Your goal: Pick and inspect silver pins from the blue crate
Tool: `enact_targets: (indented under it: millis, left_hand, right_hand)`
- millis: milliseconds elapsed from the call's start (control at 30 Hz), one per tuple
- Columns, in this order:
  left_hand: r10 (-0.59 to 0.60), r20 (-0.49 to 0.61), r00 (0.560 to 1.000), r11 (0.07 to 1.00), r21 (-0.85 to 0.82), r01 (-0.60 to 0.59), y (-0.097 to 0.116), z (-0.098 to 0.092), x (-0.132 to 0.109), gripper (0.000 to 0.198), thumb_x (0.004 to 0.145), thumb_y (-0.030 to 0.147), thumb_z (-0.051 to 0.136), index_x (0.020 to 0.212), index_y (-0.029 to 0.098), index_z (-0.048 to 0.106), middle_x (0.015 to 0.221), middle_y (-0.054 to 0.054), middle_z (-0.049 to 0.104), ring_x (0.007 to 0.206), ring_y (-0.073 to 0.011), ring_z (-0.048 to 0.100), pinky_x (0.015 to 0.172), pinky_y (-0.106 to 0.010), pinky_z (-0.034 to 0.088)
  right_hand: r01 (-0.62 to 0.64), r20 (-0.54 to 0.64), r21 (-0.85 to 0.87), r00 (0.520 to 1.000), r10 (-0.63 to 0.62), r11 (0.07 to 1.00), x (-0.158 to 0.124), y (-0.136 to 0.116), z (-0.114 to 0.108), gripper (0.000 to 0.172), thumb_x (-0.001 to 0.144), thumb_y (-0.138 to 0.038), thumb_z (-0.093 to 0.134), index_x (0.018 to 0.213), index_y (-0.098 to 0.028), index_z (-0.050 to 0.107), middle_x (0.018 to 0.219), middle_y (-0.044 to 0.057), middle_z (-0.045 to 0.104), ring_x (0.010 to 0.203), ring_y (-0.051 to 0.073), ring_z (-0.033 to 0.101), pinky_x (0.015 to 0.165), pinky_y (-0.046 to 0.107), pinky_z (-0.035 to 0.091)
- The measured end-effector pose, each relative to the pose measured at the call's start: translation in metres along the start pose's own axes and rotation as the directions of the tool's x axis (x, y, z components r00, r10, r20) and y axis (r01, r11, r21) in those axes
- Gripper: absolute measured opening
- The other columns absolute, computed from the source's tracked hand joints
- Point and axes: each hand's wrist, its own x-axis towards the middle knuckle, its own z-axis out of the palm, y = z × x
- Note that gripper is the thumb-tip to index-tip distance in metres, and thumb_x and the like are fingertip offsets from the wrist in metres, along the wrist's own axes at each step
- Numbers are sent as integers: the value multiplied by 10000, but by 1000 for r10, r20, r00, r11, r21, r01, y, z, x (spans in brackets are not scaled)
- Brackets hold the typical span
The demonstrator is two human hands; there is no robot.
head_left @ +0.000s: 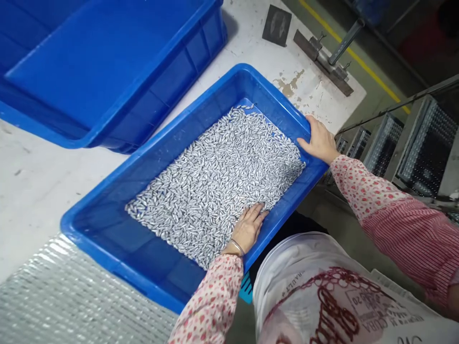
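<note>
A blue plastic tub (107, 191) sits tilted across my view. A layer of small silvery spindle-shaped pieces (215, 181), many of them, covers much of its floor. My left hand (247, 227) lies flat on these pieces near the side closest to my body, with its fingers stretched out. At the right end, my right hand (319, 138) grips the tub's rim, the thumb inside and the other fingers over the edge. Patterned sleeves cover both forearms, and a bangle circles the left wrist.
A larger blue bin (186, 62) stands on the white table (32, 167) at upper left. Toward the table's far corner lie a dark square plate (277, 25) and a metal clamp-like fixture (324, 62). Ribbed translucent sheeting (71, 296) is at lower left; metal stair treads (423, 148) are at right.
</note>
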Motion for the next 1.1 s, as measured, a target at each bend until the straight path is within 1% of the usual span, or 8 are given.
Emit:
enact_targets:
  millis: [167, 267, 333, 467, 567, 667, 900, 1100]
  left_hand:
    - [-104, -129, 986, 985, 121, 120, -21, -10, 12, 516, 937, 322, 436, 1431, 181, 393, 1534, -125, 330, 1415, -301, 265, 1131, -523, 227]
    - [-204, -258, 944, 962, 124, 241, -43, -18, 23, 510, 922, 358, 463, 1383, 138, 453, 1454, -177, 425, 1343, -327, 348, 1087, -520, 269]
    - [-339, -368, 866, 920, 62, 387, -58, -24, 28, 467, 917, 366, 462, 1297, 104, 532, 1310, -209, 524, 1216, -320, 448, 1007, -481, 351]
    - [-605, -502, 618, 752, -106, 651, -78, -32, 31, 397, 894, 412, 485, 1108, 120, 648, 1043, -167, 585, 1005, -292, 504, 885, -442, 392]
    - [-669, -511, 539, 693, -166, 702, -84, -35, 36, 350, 872, 416, 517, 1044, 164, 689, 979, -129, 582, 968, -280, 496, 866, -418, 376]
    - [-688, -504, 522, 674, -177, 717, -85, -36, 45, 322, 844, 418, 565, 1028, 194, 707, 981, -115, 594, 969, -281, 490, 850, -404, 362]
    - [-689, -479, 544, 683, -181, 707, -85, -36, 55, 274, 862, 401, 550, 951, 203, 717, 980, -107, 619, 962, -274, 490, 850, -406, 352]
    - [-607, -555, 568, 782, -288, 553, -86, -34, 49, 278, 887, 370, 501, 890, 162, 686, 931, -92, 580, 927, -225, 504, 866, -368, 391]
  right_hand:
    - [-28, 12, 4, 1000, 28, 1000, -1, -6, -5, 746, 849, -459, 442, 1479, -115, 238, 1300, 200, 517, 1157, 374, 493, 902, 529, 459]
    - [-36, 11, 13, 999, 36, 999, -1, -9, -7, 730, 846, -445, 447, 1469, -113, 261, 1299, 200, 520, 1155, 371, 493, 896, 517, 464]
    - [-37, 14, 11, 999, 37, 999, -1, -9, -7, 732, 841, -433, 457, 1469, -113, 260, 1303, 200, 517, 1158, 379, 487, 891, 519, 465]
    - [-32, 10, 10, 999, 32, 999, -1, -9, -6, 739, 842, -430, 463, 1478, -126, 243, 1310, 196, 514, 1149, 391, 491, 880, 527, 463]
    - [-40, 0, 35, 999, 40, 999, -1, -9, -5, 729, 844, -444, 465, 1470, -129, 263, 1282, 191, 534, 1124, 387, 512, 879, 525, 464]
    - [-55, -4, 51, 998, 55, 997, -1, -10, -6, 719, 837, -446, 475, 1456, -129, 294, 1253, 185, 551, 1104, 384, 529, 872, 517, 472]
    - [-70, -3, 42, 997, 71, 997, -1, -12, -7, 725, 833, -471, 468, 1460, -152, 295, 1281, 169, 542, 1096, 374, 540, 837, 492, 494]
    - [-91, 31, 6, 995, 91, 996, -1, -13, -7, 750, 832, -480, 461, 1476, -146, 267, 1318, 180, 523, 1047, 384, 561, 812, 500, 493]
